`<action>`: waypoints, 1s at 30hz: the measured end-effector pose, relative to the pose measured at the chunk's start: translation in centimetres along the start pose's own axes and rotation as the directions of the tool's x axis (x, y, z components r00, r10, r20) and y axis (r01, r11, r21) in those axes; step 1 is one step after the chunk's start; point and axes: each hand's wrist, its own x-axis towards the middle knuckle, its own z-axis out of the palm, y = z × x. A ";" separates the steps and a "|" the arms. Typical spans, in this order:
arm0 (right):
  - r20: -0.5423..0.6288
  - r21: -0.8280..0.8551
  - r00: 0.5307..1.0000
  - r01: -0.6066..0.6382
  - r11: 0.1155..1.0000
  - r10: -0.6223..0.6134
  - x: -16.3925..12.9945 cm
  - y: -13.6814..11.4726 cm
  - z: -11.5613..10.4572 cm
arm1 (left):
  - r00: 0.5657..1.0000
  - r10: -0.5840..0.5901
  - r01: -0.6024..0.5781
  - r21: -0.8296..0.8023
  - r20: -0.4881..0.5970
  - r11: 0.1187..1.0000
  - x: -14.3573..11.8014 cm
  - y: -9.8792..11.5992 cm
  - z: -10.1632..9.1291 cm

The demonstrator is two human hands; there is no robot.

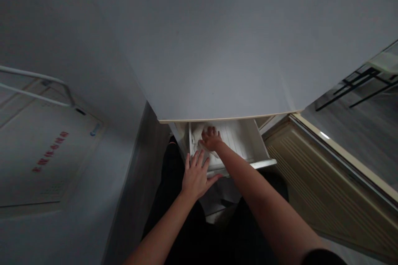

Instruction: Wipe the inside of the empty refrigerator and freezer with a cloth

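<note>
A white drawer (239,138) is pulled out below the edge of a large pale cabinet. My right hand (211,137) reaches down into its left part, fingers bent and close together. Under and beside that hand lies a pale crumpled thing (197,136), perhaps a cloth or a bag; the dim light blurs it, and the hand seems closed on it. My left hand (196,176) is open at the drawer's front left corner. Its fingers are spread over the front rim, with the thumb stretched to the right.
The tall pale cabinet top (217,49) fills the upper view. A yellowish door (311,182) with a ribbed inner face stands swung out on the right. On the left, a wall panel (52,153) bears red writing, below a white rail (34,75). Dark table legs (348,87) show far right.
</note>
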 end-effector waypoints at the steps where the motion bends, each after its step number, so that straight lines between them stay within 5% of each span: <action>1: 0.003 -0.074 1.000 0.023 0.997 -0.022 0.6 -0.6 0.6 | 1.000 0.001 -0.001 -0.002 0.005 1.000 0.0 0.0 0.0; 5: 0.046 -0.281 0.988 0.154 0.947 -0.147 2.8 -2.0 1.9 | 1.000 0.001 -0.001 -0.002 0.028 1.000 0.0 -0.1 -0.1; 9: 0.081 -0.228 0.980 0.194 0.954 -0.180 4.2 -0.9 1.7 | 0.999 0.008 -0.008 -0.005 0.054 1.000 0.0 -0.3 0.0; 13: 0.005 -0.124 1.000 -0.013 0.992 0.014 3.3 4.6 0.9 | 0.998 0.037 -0.036 -0.020 0.049 0.999 0.1 -0.4 0.0; 17: -0.083 -0.122 0.963 -0.265 0.956 0.257 0.6 12.3 -1.2 | 0.998 0.061 -0.061 -0.047 0.015 0.997 -0.1 -0.5 0.3; 21: -0.060 -0.146 0.951 -0.308 0.940 0.302 -1.6 16.1 -3.2 | 0.997 0.073 -0.073 -0.065 -0.010 0.995 -0.3 -0.6 0.8; 25: 0.093 -0.165 0.961 -0.242 0.956 0.259 -1.6 13.7 -2.6 | 0.997 0.077 -0.078 -0.037 -0.025 0.996 -0.2 -0.5 0.8; 30: 0.235 -0.130 0.944 -0.204 0.970 0.231 0.0 5.0 0.3 | 0.997 0.072 -0.072 -0.028 -0.007 0.997 0.1 -0.2 0.4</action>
